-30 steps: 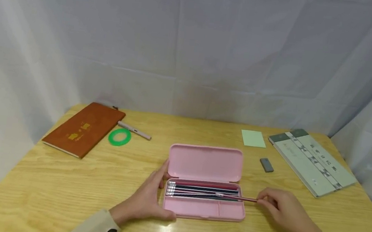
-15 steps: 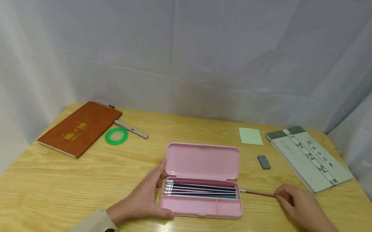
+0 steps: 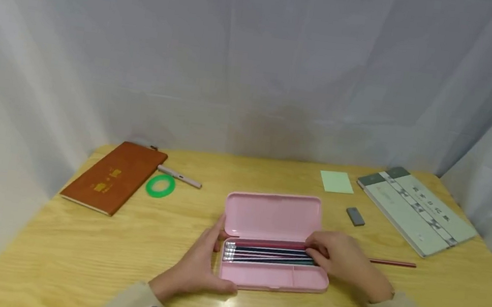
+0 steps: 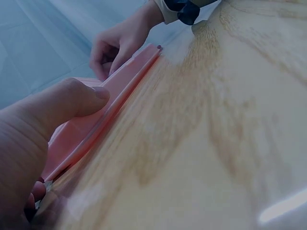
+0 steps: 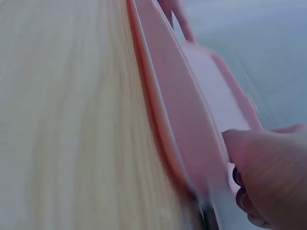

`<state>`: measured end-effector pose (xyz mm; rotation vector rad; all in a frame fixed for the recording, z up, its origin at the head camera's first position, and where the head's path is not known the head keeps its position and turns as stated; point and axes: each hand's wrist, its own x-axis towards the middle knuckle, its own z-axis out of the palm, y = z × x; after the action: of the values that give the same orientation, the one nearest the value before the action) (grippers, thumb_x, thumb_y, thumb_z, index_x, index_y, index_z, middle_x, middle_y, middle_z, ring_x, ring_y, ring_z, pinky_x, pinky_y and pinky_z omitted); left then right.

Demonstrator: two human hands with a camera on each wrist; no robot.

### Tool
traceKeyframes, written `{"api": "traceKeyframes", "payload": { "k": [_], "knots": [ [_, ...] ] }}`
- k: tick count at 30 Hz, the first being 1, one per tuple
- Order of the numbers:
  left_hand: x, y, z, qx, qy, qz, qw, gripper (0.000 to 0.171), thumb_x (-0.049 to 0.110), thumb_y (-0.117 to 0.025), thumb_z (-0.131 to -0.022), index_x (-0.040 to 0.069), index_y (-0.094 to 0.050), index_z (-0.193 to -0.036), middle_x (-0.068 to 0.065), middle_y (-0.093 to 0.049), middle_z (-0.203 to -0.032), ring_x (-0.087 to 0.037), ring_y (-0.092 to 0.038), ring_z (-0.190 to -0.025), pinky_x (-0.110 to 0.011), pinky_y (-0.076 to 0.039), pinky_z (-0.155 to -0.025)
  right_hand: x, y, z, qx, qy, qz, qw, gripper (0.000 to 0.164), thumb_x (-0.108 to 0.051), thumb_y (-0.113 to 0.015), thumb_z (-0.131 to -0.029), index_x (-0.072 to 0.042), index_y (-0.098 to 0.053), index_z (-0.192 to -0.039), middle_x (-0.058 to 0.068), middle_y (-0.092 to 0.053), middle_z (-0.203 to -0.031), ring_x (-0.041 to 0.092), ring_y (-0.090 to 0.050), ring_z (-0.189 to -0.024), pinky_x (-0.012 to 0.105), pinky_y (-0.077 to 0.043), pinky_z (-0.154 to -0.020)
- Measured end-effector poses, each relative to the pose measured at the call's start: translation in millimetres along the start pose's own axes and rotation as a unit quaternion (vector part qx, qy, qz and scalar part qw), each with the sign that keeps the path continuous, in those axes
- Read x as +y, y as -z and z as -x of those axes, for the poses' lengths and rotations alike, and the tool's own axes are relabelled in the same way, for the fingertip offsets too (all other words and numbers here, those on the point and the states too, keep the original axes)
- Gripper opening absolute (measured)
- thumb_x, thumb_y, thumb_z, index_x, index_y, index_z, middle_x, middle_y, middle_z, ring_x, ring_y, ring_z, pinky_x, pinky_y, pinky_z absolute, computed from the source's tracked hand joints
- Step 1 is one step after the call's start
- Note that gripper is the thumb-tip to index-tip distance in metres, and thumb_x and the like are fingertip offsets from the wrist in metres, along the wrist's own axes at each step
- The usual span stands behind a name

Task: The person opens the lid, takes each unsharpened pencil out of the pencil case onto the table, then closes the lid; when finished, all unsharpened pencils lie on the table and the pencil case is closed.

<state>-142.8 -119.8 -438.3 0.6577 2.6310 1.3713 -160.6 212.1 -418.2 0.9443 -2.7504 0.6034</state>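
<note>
A pink pencil case [image 3: 265, 277] lies on the table with its lid [image 3: 272, 217] raised. Several pencils [image 3: 268, 253] fill its long rear compartment, silver ends to the left. My left hand [image 3: 195, 265] grips the case's left end, thumb along the front rim and fingers behind. My right hand [image 3: 341, 260] is at the right end of the pencils, thumb and forefinger down in the compartment. Whether they pinch a pencil is hidden. A single dark red pencil [image 3: 394, 263] lies on the table to the right, partly behind the right wrist.
At left lie a brown notebook [image 3: 114, 178], a pen [image 3: 180, 176] and a green tape roll [image 3: 160, 185]. On the right are a pale green note sheet [image 3: 336, 182], a small grey block [image 3: 355, 216] and a pale green notebook [image 3: 418, 210]. A white curtain [image 3: 257, 62] hangs behind.
The right hand pulled a dark red pencil out of the case to the right, let it go on the table, and moved back left to the pencils. The left hand stays on the case.
</note>
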Motion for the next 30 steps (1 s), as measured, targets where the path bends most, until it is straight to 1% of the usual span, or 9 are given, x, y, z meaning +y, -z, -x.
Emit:
{"api": "traceKeyframes", "payload": {
  "k": [2,4,9,12,16,18,21,26,30],
  "knots": [
    [-0.4,-3.0,0.4,-0.003,-0.001,0.006,1.0000,0.148,0.044,-0.094,-0.042,0.027,0.000,-0.156,0.005,-0.051,-0.121,-0.012,-0.044,-0.097,-0.026,-0.042,-0.085,-7.6,-5.2,-5.2,-0.011,0.017,0.006,1.000,0.004,-0.017,-0.071,-0.086,-0.017,-0.072,-0.090,-0.014,-0.058,-0.069,-0.003,-0.043,-0.061,0.019,-0.041,-0.057],
    [-0.8,-4.4,1.1,-0.002,-0.001,0.011,0.9999,0.148,0.043,-0.094,-0.042,0.029,0.000,-0.156,0.005,-0.051,-0.121,-0.012,-0.044,-0.097,-0.027,-0.042,-0.084,-16.0,-10.8,-10.5,-0.015,0.032,0.015,0.999,0.006,-0.019,-0.071,-0.086,-0.016,-0.073,-0.091,-0.011,-0.066,-0.076,-0.001,-0.051,-0.065,0.022,-0.046,-0.061],
    [-1.9,-4.8,2.7,0.002,-0.002,0.010,0.9999,0.149,0.043,-0.094,-0.042,0.030,0.001,-0.155,0.003,-0.051,-0.120,-0.013,-0.044,-0.096,-0.026,-0.043,-0.083,-34.8,-23.9,-25.4,-0.022,0.056,0.032,0.998,0.012,-0.021,-0.070,-0.087,-0.014,-0.074,-0.096,-0.005,-0.071,-0.086,0.006,-0.063,-0.076,0.028,-0.053,-0.071],
    [-1.4,-3.9,2.3,0.004,0.001,0.007,1.0000,0.148,0.043,-0.094,-0.042,0.029,0.000,-0.156,0.004,-0.051,-0.120,-0.012,-0.044,-0.096,-0.026,-0.043,-0.083,-42.7,-29.5,-34.2,-0.028,0.045,0.011,0.999,0.012,-0.023,-0.070,-0.087,-0.013,-0.072,-0.095,-0.007,-0.068,-0.080,0.005,-0.058,-0.070,0.025,-0.050,-0.066],
    [-0.3,-2.2,1.5,0.004,0.002,0.000,1.0000,0.147,0.043,-0.094,-0.043,0.026,-0.001,-0.156,0.004,-0.050,-0.120,-0.012,-0.044,-0.096,-0.026,-0.043,-0.083,-47.8,-33.3,-41.4,-0.032,0.018,-0.024,0.999,0.008,-0.022,-0.071,-0.087,-0.015,-0.069,-0.088,-0.011,-0.056,-0.067,0.000,-0.044,-0.058,0.018,-0.040,-0.056],
    [-0.2,-1.4,1.6,0.005,0.000,-0.003,1.0000,0.148,0.043,-0.094,-0.043,0.026,0.000,-0.156,0.004,-0.051,-0.120,-0.012,-0.045,-0.096,-0.027,-0.043,-0.084,-48.9,-34.4,-43.0,-0.034,0.010,-0.029,0.999,0.006,-0.020,-0.071,-0.086,-0.015,-0.068,-0.086,-0.012,-0.053,-0.065,-0.002,-0.041,-0.056,0.017,-0.038,-0.054],
    [-0.2,0.4,2.3,0.008,-0.004,-0.003,1.0000,0.148,0.043,-0.094,-0.042,0.027,-0.001,-0.156,0.004,-0.051,-0.121,-0.012,-0.046,-0.096,-0.028,-0.044,-0.084,-51.4,-34.0,-44.4,-0.034,0.012,-0.021,0.999,0.006,-0.019,-0.070,-0.087,-0.015,-0.066,-0.084,-0.011,-0.056,-0.066,-0.002,-0.043,-0.057,0.018,-0.040,-0.055],
    [-1.2,1.0,2.4,0.007,-0.011,-0.001,0.9999,0.147,0.042,-0.094,-0.043,0.026,-0.001,-0.156,0.005,-0.052,-0.123,-0.012,-0.046,-0.097,-0.027,-0.044,-0.085,-57.6,-30.0,-43.2,-0.026,0.019,0.015,0.999,0.008,-0.020,-0.069,-0.088,-0.015,-0.065,-0.083,-0.008,-0.063,-0.072,-0.001,-0.049,-0.061,0.021,-0.047,-0.059],
    [-1.2,-0.2,1.9,0.003,-0.019,-0.001,0.9998,0.147,0.042,-0.094,-0.044,0.023,-0.002,-0.156,0.005,-0.052,-0.123,-0.012,-0.045,-0.096,-0.027,-0.043,-0.084,-59.3,-20.3,-35.9,-0.004,0.005,0.019,1.000,0.007,-0.018,-0.069,-0.088,-0.014,-0.064,-0.086,-0.008,-0.063,-0.072,-0.001,-0.046,-0.061,0.020,-0.044,-0.057]
  ]
}}
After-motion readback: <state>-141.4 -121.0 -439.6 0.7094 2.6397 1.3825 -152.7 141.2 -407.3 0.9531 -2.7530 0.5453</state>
